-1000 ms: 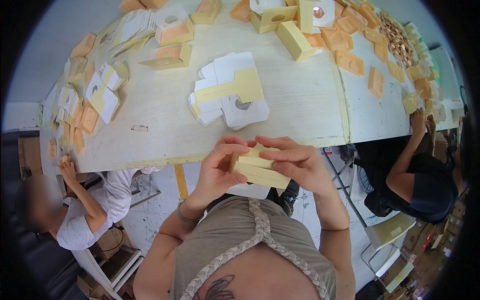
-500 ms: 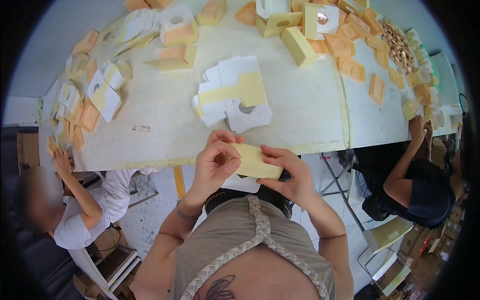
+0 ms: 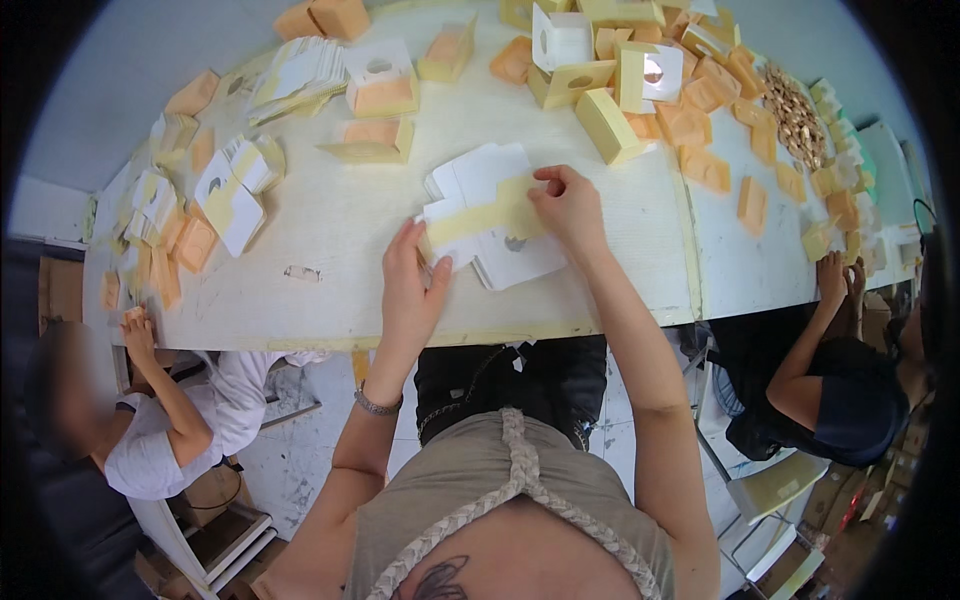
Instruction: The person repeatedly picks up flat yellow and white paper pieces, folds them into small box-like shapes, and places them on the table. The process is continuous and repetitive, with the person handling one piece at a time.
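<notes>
A pile of flat box blanks (image 3: 525, 262), white with yellow panels and a dark oval cut-out, lies on the table in front of me. My left hand (image 3: 408, 290) is at the left end of the top blank's yellow strip (image 3: 470, 220), thumb and fingertips on either side of that end. At the far right corner, my right hand (image 3: 572, 215) has its fingers curled and pinches the edge of the same blank's yellow panel. What lies under my fingertips is hidden.
White-and-yellow cartons (image 3: 382, 85) and more stacked blanks (image 3: 300, 75) stand farther back. Orange trays (image 3: 705, 168) and a heap of small copper-coloured pieces (image 3: 795, 115) lie to the right. Co-workers sit at left (image 3: 165, 430) and right (image 3: 820, 390).
Both hands have moved forward from the table's near edge to the pile. The yellow carton piece I held there no longer shows in my hands. The top blank is now gripped.
</notes>
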Demonstrator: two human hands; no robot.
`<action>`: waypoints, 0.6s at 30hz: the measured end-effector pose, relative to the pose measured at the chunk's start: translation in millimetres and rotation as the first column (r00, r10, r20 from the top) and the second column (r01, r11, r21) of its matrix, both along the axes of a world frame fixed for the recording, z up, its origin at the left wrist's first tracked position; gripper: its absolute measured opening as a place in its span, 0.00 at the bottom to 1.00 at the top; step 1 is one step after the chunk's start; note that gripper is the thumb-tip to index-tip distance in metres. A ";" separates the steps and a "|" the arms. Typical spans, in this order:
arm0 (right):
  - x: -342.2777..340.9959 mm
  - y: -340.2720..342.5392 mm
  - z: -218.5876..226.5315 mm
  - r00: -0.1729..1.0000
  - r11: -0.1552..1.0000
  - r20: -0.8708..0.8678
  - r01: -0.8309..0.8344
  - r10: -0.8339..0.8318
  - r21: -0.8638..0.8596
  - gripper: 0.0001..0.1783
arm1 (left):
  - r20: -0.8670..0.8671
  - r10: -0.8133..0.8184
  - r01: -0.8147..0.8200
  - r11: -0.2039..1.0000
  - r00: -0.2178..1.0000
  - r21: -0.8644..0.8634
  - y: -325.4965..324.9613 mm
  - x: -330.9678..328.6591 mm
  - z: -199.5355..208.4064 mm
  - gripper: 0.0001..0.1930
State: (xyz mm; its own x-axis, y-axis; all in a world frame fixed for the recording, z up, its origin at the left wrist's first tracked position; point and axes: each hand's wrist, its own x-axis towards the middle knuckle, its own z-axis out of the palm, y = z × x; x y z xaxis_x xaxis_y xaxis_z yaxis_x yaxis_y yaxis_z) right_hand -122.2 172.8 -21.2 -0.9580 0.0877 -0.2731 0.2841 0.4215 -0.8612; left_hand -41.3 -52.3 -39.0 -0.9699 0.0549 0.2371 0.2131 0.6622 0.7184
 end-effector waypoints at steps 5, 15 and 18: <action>-5.1 -5.9 -7.2 0.987 0.978 -0.157 0.058 -0.026 0.203 0.33 | 0.027 -0.048 0.050 0.996 0.998 -0.070 -1.0 -0.4 -8.6 0.24; 46.1 21.0 21.9 0.999 0.730 -0.033 -0.031 0.011 -0.683 0.20 | 0.243 -0.275 -0.058 0.545 0.930 0.836 20.1 8.2 35.6 0.29; 75.0 -2.0 19.7 0.974 0.845 -0.221 -0.069 -0.059 -0.530 0.28 | 0.232 -0.553 0.149 0.558 0.800 0.817 33.8 26.1 54.9 0.32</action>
State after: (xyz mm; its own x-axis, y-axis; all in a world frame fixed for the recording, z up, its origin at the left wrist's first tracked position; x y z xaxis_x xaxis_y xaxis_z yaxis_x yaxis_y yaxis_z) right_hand -47.2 170.8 -1.5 -0.9982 -0.0150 -0.0584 0.0598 -0.1185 -0.9912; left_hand -15.3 -18.5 15.9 -0.9056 0.4206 -0.0552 -0.1488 -0.1930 0.9699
